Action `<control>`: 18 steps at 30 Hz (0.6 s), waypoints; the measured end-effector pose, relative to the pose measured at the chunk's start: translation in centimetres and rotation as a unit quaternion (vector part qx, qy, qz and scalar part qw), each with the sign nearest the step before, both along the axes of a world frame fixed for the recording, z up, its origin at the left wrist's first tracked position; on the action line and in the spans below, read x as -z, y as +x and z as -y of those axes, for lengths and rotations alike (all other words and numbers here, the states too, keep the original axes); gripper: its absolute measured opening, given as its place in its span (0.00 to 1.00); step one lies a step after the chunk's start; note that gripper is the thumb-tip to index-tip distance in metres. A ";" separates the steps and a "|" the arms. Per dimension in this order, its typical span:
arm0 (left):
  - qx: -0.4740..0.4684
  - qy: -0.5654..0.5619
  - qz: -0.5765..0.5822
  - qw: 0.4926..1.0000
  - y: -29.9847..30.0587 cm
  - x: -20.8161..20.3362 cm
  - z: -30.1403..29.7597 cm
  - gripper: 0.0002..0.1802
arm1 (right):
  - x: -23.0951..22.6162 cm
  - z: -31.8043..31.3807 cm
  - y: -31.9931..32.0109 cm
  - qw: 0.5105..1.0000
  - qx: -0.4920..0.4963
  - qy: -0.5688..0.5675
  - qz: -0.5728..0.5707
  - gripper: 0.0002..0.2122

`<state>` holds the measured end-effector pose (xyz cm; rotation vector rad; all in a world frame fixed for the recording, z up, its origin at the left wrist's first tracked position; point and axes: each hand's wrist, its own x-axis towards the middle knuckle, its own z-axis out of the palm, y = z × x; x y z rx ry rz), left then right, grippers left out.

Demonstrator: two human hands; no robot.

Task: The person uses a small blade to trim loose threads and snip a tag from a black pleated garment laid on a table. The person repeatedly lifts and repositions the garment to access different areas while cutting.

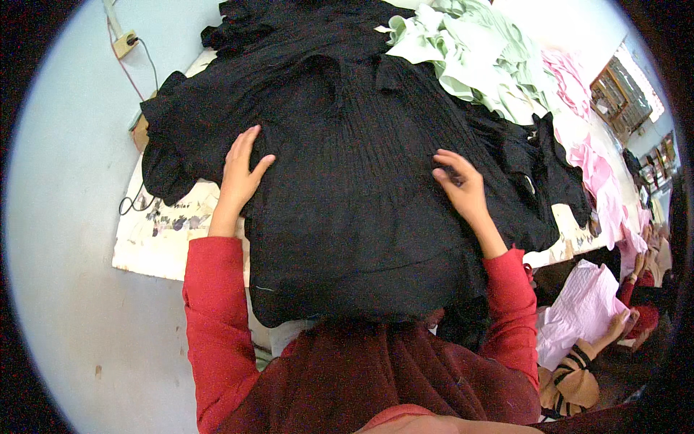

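A black crinkled garment point(347, 195) is spread over the table in front of me, its lower end hanging over the near edge toward my lap. My left hand point(244, 166) rests on its left side, fingers stretched and thumb apart. On the right side, my right hand point(461, 184) lies over the cloth with fingers loosely bent and apart, holding nothing that I can see. More black garments point(195, 123) are heaped behind and to both sides of it.
Pale green cloth point(470, 58) is piled at the far right, with pink cloth point(596, 173) beyond. The worn white table point(166, 235) meets a pale wall bearing a socket point(125, 45) with a cable. At lower right, another person's hand point(618, 325) holds a pink piece point(578, 311).
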<state>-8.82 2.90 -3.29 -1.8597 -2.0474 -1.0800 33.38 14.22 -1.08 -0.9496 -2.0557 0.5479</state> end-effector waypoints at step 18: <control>-0.075 -0.112 0.021 0.991 -5.1 -6.4 5.6 0.19 | -2.8 14.0 0.1 0.956 -0.176 -0.086 0.219 0.23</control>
